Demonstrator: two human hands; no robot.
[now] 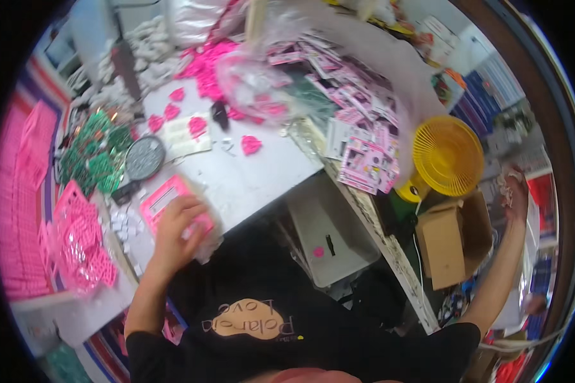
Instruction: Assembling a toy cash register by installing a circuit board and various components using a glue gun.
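My left hand (180,231) lies over a stack of flat pink pieces (161,196) at the table's front edge, its fingers curled onto the stack. Crumpled clear plastic (212,241) shows beside and under it. Stretched far out to the right, my right hand (516,196) is bent closed around something pale and knobbly, too blurred to name. It is beyond an open cardboard box (457,246). Several small pink pieces (251,145) lie loose on the white table (255,182), one of them on a pale card (184,142).
A round grey tin (145,158) stands by green circuit boards (96,153). Bagged pink parts (80,239) lie at left. Printed pink cards (367,159) pile up at the right, beside a yellow fan (448,155). A grey bin (332,255) sits below the table edge.
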